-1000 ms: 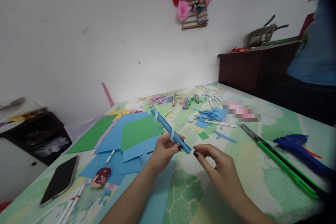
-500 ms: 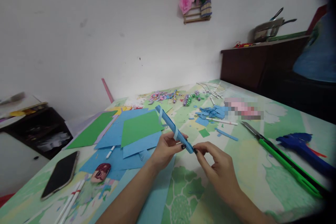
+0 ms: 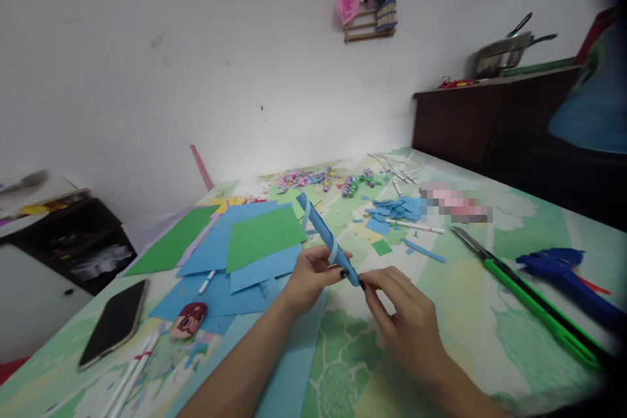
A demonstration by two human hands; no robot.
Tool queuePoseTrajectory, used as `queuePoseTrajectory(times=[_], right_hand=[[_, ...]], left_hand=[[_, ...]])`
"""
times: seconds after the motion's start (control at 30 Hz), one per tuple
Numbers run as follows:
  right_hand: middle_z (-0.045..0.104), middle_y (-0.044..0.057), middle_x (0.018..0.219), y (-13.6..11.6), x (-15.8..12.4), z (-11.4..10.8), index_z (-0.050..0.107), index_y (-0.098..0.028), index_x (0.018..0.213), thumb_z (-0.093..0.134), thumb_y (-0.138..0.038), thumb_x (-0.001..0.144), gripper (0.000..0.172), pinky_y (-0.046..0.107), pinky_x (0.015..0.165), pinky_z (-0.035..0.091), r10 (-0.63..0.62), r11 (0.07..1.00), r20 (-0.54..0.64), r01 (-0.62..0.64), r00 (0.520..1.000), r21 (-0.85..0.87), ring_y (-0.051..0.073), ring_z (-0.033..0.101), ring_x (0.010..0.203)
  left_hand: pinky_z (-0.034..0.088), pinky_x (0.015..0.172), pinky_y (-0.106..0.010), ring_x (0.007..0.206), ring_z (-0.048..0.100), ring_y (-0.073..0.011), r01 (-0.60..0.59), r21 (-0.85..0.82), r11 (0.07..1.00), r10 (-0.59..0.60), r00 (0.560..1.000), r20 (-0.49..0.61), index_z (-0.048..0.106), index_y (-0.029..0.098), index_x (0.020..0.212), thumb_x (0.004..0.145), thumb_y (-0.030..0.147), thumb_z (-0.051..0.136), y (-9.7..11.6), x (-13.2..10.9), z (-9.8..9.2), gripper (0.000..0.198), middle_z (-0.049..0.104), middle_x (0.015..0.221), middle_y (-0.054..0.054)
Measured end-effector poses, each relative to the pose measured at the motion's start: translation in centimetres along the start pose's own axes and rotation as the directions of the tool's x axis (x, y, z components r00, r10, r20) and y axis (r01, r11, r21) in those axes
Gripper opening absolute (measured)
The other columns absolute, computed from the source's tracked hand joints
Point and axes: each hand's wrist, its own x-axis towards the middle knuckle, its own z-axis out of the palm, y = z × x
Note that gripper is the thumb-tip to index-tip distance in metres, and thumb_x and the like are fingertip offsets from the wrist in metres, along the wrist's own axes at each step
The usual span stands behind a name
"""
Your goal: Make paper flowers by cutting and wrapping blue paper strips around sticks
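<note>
My left hand (image 3: 307,281) is closed around a long blue paper strip (image 3: 319,227), which tilts up and to the left above the table. A narrow pale-blue band (image 3: 334,252) curls around it near my fingers, and a loose end hangs off the upper part. My right hand (image 3: 407,308) pinches the strip's lower end between thumb and forefinger. Beneath my left arm lie blue paper sheets (image 3: 289,271) with a green sheet (image 3: 264,235) on top. Whether the strip is rolled or only folded, I cannot tell.
On the right lie a green box cutter (image 3: 533,300) and a blue-handled tool (image 3: 563,274). Blue paper scraps (image 3: 399,209) and a white stick (image 3: 416,226) are beyond my right hand. To the left are a phone (image 3: 113,323), a dark red case (image 3: 189,320) and white sticks (image 3: 131,375).
The blue strip has shifted slightly to the right and its upper end has risen a little. Both hands keep nearly the same hold on it.
</note>
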Motion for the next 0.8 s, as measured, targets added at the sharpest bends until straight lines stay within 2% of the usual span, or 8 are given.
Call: queuePoseTrajectory(times=[0.37,0.6,0.7,0.8], right_hand=[[0.059,0.007,0.081,0.55,-0.67,0.21,0.059,-0.020,0.104,0.045,-0.007,0.079,0.031,0.033,0.064,0.048,-0.096,0.992,-0.014,0.095,0.995,-0.081,0.017,0.055,0.073],[0.058,0.008,0.092,0.23,-0.74,-0.18,0.057,-0.022,0.110,0.045,-0.007,0.079,0.036,0.035,0.071,0.049,-0.002,1.000,-0.080,0.000,0.997,-0.024,0.019,0.056,0.084],[0.054,0.010,0.106,0.01,-0.65,-0.20,0.055,-0.024,0.114,0.044,-0.012,0.081,0.037,0.035,0.072,0.050,0.048,0.999,-0.021,-0.048,0.999,-0.019,0.019,0.054,0.089],[0.053,0.010,0.109,0.04,-0.65,0.07,0.057,-0.025,0.113,0.045,-0.014,0.081,0.035,0.035,0.069,0.052,0.044,0.999,0.002,-0.044,0.999,-0.004,0.020,0.054,0.088]], left_hand=[[0.046,0.064,-0.027,0.064,0.056,-0.0133,0.012,0.032,0.999,-0.011,0.999,-0.042,0.069,0.014,0.076,0.055,0.019,0.075,-0.41,0.17,-0.29,0.022,0.063,0.067,-0.003],[0.046,0.066,-0.027,0.067,0.057,-0.0133,-0.001,0.053,0.999,0.002,1.000,-0.025,0.069,0.014,0.076,0.056,0.019,0.075,-0.62,0.28,-0.47,0.021,0.065,0.074,-0.004],[0.046,0.068,-0.027,0.067,0.058,-0.0132,-0.009,0.053,0.999,0.010,1.000,-0.028,0.069,0.014,0.078,0.057,0.018,0.075,-0.74,0.31,-0.52,0.022,0.065,0.073,-0.004],[0.046,0.070,-0.028,0.067,0.058,-0.0138,0.001,0.051,0.999,0.001,0.999,-0.044,0.068,0.014,0.079,0.056,0.019,0.075,-0.90,0.32,-0.46,0.024,0.065,0.071,-0.004]])
